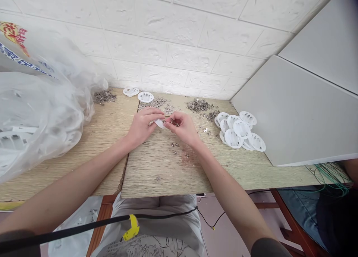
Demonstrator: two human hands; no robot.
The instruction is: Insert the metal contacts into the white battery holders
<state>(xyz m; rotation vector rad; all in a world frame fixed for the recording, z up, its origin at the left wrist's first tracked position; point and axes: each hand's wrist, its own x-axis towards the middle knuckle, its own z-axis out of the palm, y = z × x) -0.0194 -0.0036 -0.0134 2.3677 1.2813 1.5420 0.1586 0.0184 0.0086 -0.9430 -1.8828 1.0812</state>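
My left hand [142,125] is closed around a round white plastic disc [159,123], held tilted above the tabletop. At the disc's right edge, the thumb and fingers of my right hand [183,127] are pinched around a small metal piece, mostly hidden by the fingertips. Its exact shape is too small to make out. Loose small metal contacts [175,145] lie on the wood below my hands. Just beyond them spreads a heap of flat metal pieces [158,102], with a darker metal pile [198,105] to its right.
White discs with slots [234,138] are stacked at the right beside a grey panel [316,100]. Two more discs [145,97] lie near the white wall [167,33]. A clear plastic bag [64,107] of white parts fills the left. Another person's arm [351,169] shows beside green wires [330,176].
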